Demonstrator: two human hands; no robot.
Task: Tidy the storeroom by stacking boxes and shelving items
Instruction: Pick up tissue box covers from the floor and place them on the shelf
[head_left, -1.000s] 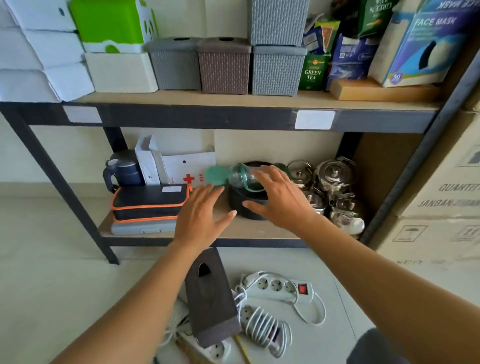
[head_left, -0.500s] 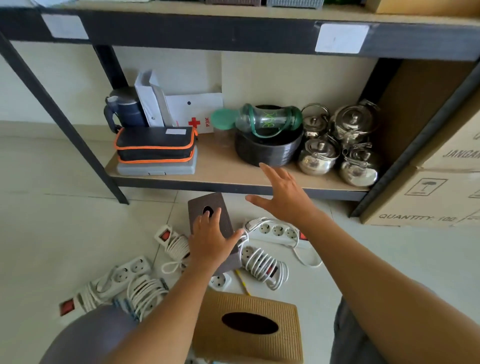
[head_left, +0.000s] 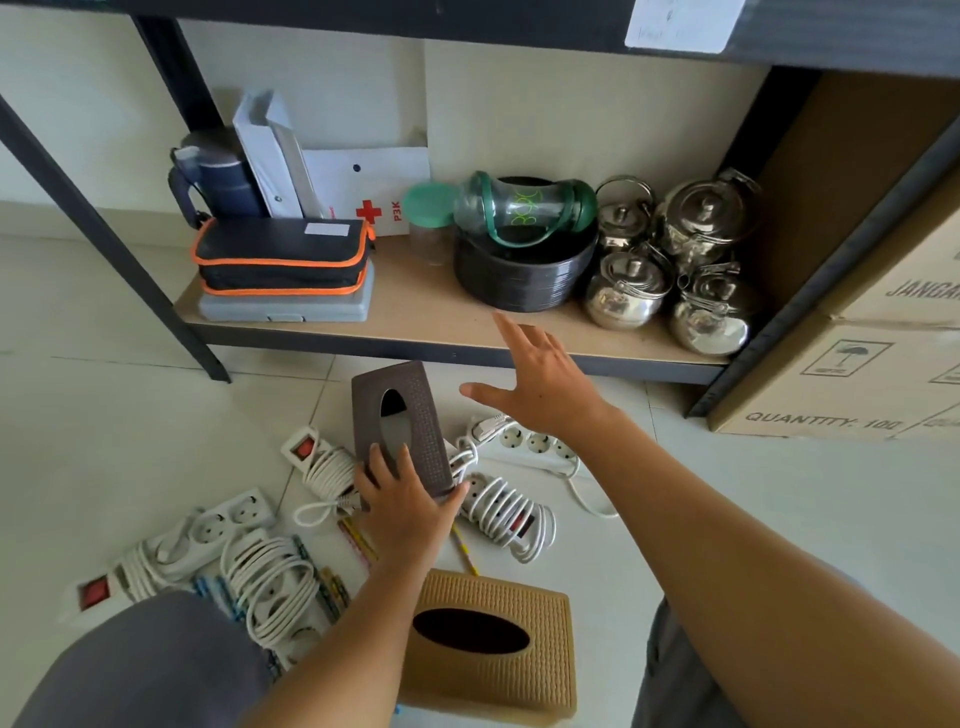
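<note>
L hand (head_left: 405, 514) closed on brown box (head_left: 427, 415) near end.

A floor (head_left: 130, 415) of pale, glossy tiles is lit by soft, even light. A cream wall (head_left: 519, 104) is seen behind a dark metal shelving rack (head_left: 467, 21), whose light wooden lower board (head_left: 415, 306) is carried between dark uprights (head_left: 104, 234).
</note>
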